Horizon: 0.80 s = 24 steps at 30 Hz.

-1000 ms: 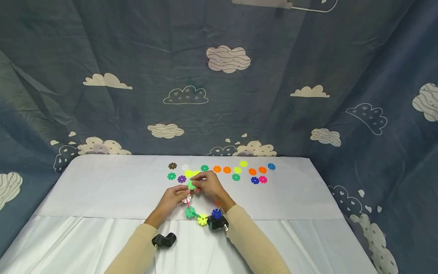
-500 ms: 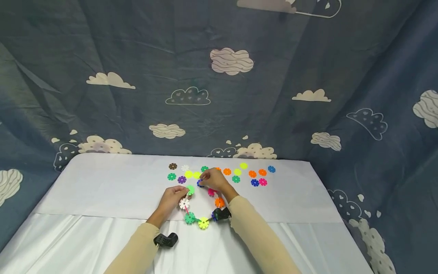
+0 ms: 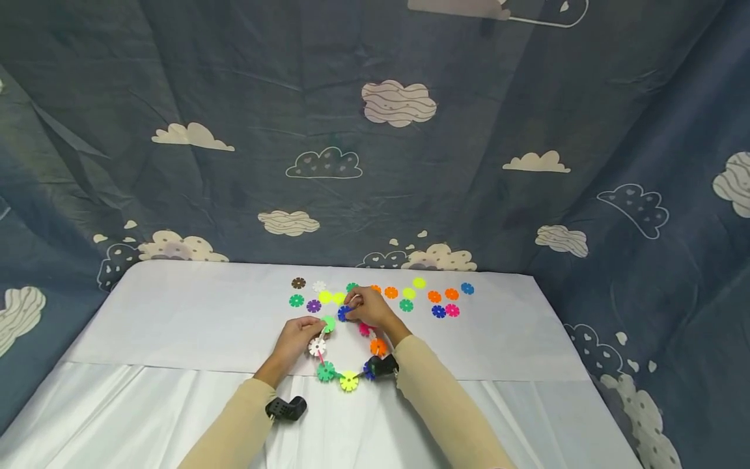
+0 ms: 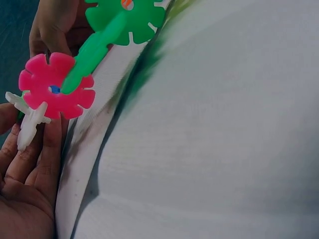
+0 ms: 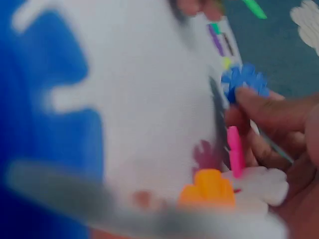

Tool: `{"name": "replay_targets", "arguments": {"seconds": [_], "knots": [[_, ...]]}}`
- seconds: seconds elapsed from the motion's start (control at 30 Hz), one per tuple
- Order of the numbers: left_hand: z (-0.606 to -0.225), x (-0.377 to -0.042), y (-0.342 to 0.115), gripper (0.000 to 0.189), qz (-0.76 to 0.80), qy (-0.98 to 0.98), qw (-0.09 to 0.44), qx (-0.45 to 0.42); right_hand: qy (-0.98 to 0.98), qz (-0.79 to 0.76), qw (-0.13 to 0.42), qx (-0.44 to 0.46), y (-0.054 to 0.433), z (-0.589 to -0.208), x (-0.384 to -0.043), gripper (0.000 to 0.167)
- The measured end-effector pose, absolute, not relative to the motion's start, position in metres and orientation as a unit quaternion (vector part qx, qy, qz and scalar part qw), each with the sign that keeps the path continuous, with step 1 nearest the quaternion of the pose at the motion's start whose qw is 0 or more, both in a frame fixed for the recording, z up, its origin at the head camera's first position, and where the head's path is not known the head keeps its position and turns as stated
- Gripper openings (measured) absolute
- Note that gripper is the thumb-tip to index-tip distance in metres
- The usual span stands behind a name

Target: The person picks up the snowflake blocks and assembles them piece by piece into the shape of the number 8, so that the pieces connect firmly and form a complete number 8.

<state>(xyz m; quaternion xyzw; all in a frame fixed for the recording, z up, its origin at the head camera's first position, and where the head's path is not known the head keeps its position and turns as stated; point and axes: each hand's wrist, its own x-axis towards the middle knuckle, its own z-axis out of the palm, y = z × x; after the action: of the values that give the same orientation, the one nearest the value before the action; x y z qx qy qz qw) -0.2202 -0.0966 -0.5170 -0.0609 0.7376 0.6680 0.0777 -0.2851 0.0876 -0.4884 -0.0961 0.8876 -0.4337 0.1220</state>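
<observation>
Notched plastic snowflake discs are joined edge to edge into a nearly round chain. My left hand (image 3: 297,339) pinches the light green disc (image 3: 329,323) at one end. At the other end my right hand (image 3: 372,309) grips a blue disc (image 3: 344,314), a small gap from the green one; in the right wrist view the thumb presses that blue disc (image 5: 244,82). Between them run a white disc (image 3: 318,346), a green disc (image 3: 325,372), a yellow disc (image 3: 349,382), an orange disc (image 3: 379,347) and a pink disc (image 3: 364,329). Another blue disc is partly hidden by the right wrist camera.
Loose discs lie scattered along the back of the white table (image 3: 193,319), among them a brown disc (image 3: 299,283), a purple disc (image 3: 314,306) and a light blue disc (image 3: 467,288). A dark curtain (image 3: 328,202) with cloud prints hangs behind.
My right hand has moved from the light green disc rightward to the blue end disc, which now shows more plainly. My left hand stays on the light green disc.
</observation>
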Motion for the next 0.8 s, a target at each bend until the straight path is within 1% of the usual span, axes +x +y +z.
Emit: {"name": "replay_targets", "arguments": {"seconds": [0.1,0.27,0.53,0.67,0.8], "knots": [[-0.518,-0.221,-0.095,0.020,0.663,0.742,0.078,-0.062,0.845,-0.507,0.126,-0.112,0.096,-0.488,-0.280,0.013],[-0.517,-0.222,-0.097,0.020,0.659,0.746,0.071,-0.064,0.828,-0.531,0.107,-0.144,0.101,-0.485,-0.267,0.006],[-0.518,-0.223,-0.096,0.021,0.658,0.746,0.069,-0.074,0.856,-0.488,0.050,-0.166,0.093,-0.482,-0.254,0.003],[-0.519,-0.222,-0.094,0.022,0.648,0.754,0.072,-0.082,0.868,-0.461,0.032,-0.181,0.089,-0.486,-0.251,0.005],[-0.519,-0.220,-0.095,0.022,0.639,0.762,0.063,-0.085,0.865,-0.465,0.019,-0.188,0.088,-0.489,-0.248,0.006]]}}
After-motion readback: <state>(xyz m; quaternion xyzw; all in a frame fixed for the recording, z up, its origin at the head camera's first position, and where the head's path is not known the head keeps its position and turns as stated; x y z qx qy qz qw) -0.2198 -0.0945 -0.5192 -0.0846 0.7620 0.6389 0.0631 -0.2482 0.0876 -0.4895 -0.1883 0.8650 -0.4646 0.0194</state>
